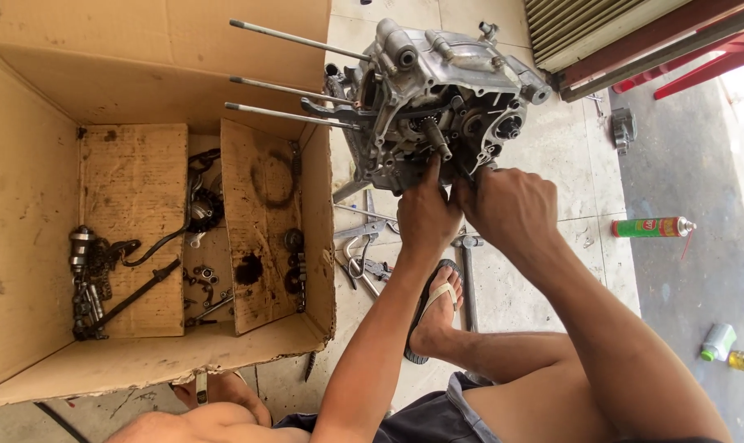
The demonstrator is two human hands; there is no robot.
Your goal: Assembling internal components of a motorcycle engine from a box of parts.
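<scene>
Far out to the left of both hands, an open brown cardboard box point(142, 246) is sitting on the tiled floor, holding greasy black metal engine parts point(109, 279) on its flaps. Closer in, three long steel studs point(294, 82) are sticking leftward out of the grey cast-metal engine crankcase point(437, 98), which is standing just above the fingers. The left hand point(427, 215) is reaching up to the crankcase's lower edge, its forefinger pressing beside a short steel shaft point(436, 138); whether it is clasping anything cannot be told. Touching it on the right, the right hand point(509, 209) is curling its fingers against the same lower edge, and its hold is likewise hidden. Below the hands, loose steel hand tools point(364, 254) are lying by a sandalled foot point(436, 308). Well off to the right, a green spray can point(650, 227) is lying on the grey pavement.
</scene>
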